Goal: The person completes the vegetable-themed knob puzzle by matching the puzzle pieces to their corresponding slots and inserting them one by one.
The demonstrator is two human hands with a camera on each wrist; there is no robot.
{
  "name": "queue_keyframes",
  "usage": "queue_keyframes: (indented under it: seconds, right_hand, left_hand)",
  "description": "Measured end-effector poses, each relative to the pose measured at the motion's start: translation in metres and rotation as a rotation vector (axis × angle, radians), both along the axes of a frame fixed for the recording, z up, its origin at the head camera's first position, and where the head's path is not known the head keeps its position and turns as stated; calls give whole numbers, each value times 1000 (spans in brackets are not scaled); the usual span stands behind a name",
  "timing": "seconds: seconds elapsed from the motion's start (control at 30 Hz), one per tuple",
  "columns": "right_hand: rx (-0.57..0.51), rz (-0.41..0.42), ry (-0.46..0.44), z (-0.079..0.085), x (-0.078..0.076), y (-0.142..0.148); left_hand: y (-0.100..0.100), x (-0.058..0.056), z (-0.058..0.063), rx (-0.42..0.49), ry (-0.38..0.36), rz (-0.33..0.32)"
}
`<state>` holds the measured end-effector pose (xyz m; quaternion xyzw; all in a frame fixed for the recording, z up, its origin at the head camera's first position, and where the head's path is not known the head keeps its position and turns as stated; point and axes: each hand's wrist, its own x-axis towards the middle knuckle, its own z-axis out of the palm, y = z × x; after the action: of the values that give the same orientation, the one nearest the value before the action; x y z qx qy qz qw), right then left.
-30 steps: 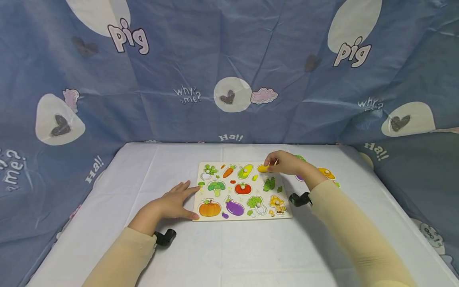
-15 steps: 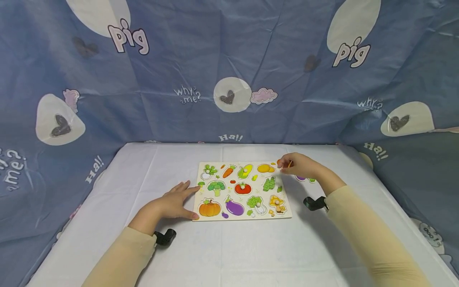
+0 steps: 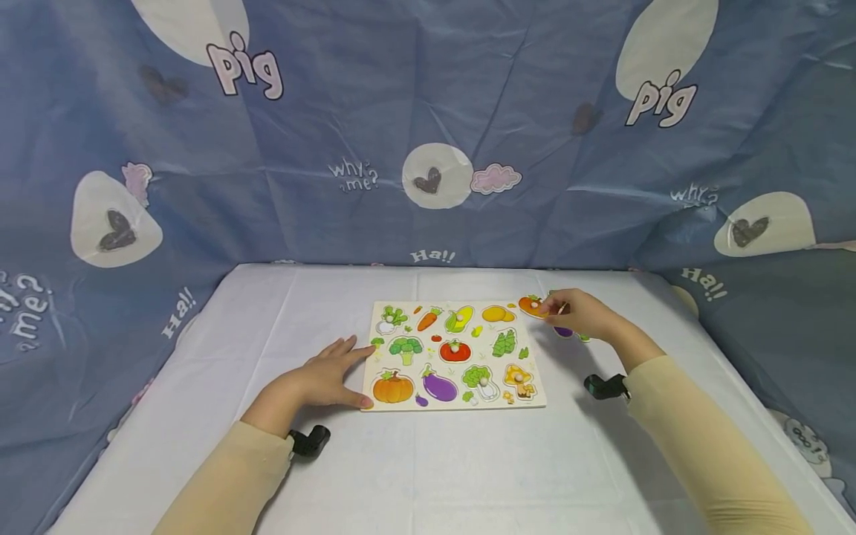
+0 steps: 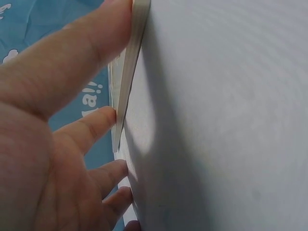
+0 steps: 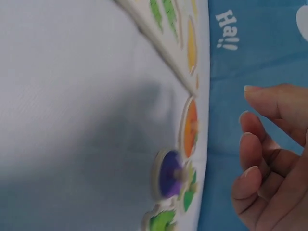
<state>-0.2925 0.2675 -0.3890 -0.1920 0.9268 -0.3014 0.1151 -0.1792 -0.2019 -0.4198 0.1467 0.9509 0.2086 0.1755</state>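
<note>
Touching board: left hand at left edge, spread, unclenched
Right hand: grip released, fingers bent, near orange piece
Orange piece: just beside board

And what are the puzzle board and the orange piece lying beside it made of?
Puzzle board: probably wood or fibreboard, judging by its pale, finely lined bare edge; the face looks painted or printed.
Orange piece: likely the same, pale at the rim, with a smooth-looking printed face.

The far backdrop is blue with grey hearts and pink clouds; the worktop white, puzzle board cream, pumpkin piece at right orange, sleeves beige.
</note>
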Motion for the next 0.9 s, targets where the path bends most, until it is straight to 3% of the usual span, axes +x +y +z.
queue_keyframes:
  seconds: [0.9]
  right_hand:
    - [-15, -176, -45, -35, -16, 30]
  left_hand:
    - [1, -2, 0, -5, -1, -2]
